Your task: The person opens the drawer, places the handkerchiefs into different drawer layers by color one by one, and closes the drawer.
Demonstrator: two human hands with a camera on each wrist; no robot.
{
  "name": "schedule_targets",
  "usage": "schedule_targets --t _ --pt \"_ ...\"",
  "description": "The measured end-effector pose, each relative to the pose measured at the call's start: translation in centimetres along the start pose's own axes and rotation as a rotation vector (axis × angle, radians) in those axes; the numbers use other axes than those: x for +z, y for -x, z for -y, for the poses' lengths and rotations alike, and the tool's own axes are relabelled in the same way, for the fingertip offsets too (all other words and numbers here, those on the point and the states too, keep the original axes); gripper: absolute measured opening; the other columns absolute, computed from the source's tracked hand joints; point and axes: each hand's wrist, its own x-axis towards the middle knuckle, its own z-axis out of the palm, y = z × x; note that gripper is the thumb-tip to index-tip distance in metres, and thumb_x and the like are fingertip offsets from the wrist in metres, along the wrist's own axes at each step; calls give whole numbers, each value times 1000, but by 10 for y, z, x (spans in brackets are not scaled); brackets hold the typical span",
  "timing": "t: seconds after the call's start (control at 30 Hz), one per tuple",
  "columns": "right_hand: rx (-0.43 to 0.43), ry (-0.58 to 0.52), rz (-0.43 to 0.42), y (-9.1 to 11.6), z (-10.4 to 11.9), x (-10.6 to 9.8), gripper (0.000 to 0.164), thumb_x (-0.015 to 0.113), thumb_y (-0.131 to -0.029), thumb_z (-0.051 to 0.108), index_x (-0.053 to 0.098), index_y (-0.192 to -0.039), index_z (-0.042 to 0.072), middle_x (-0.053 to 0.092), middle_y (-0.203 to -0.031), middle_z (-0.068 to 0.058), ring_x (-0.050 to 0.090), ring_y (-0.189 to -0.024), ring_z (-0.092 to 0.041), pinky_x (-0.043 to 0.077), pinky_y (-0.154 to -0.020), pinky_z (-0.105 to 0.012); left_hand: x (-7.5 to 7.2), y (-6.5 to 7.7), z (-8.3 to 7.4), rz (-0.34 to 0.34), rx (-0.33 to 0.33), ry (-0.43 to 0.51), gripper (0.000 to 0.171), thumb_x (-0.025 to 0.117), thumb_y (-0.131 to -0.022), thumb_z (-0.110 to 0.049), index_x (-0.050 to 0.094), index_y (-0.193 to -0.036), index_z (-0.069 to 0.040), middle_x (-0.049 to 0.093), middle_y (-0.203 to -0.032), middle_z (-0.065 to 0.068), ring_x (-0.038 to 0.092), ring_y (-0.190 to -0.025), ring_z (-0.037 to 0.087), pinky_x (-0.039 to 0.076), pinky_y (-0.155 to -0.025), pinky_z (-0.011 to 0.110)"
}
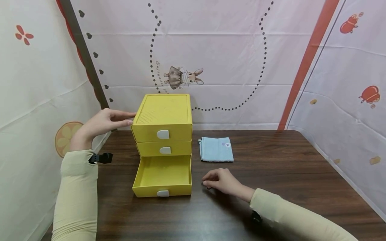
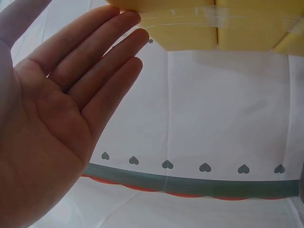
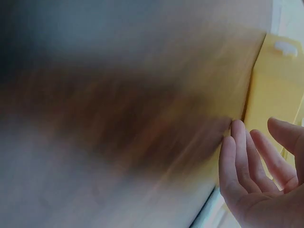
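Note:
A yellow three-drawer box (image 1: 164, 108) stands on the table, each drawer front bearing a white tab handle. Its bottom drawer (image 1: 163, 170) is pulled out and nothing lies inside; the upper two are closed. My left hand (image 1: 104, 124) is at the upper left side of the box, fingertips against or very near it; the left wrist view shows this hand (image 2: 71, 90) with fingers straight. To the right of the pulled-out drawer, my right hand (image 1: 224, 181) hovers low or rests at the tabletop with loosely bent fingers. In the right wrist view that hand (image 3: 261, 175) holds nothing.
A folded light-blue cloth (image 1: 216, 149) lies right of the box, beyond my right hand. The dark wooden table (image 1: 286, 160) meets printed fabric walls (image 1: 229, 60) at the back and on both sides.

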Motion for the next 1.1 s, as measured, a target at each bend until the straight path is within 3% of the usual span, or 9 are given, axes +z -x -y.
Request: schedule_targets --t 0.5,0.77,1.1 --pt "61 97 -141 -14 -28 -37 19 65 -90 25 73 -103 13 73 -86 2 67 -72 -14 51 -66 -27 -1 0 -1 2 -9 0 41 64 -89 -43 62 -127 -27 63 -125 -1 57 -103 -3 49 -79 20" --pt "143 79 -217 -22 -38 -52 21 66 -90 25 73 -104 10 73 -87 -2 68 -76 -18 51 -65 -27 0 0 -1 -5 -4 -3 41 65 -88 -43 62 -127 -28 63 -124 -1 57 -103 -3 48 -79 19" --pt "172 57 -305 -31 -53 -70 25 64 -92 24 71 -107 7 72 -95 -8 69 -81 -20 53 -65 -28 0 0 -1 -3 -4 -2 41 64 -88 -43 62 -127 -28 63 -124 -1 58 -104 0 48 -80 19"
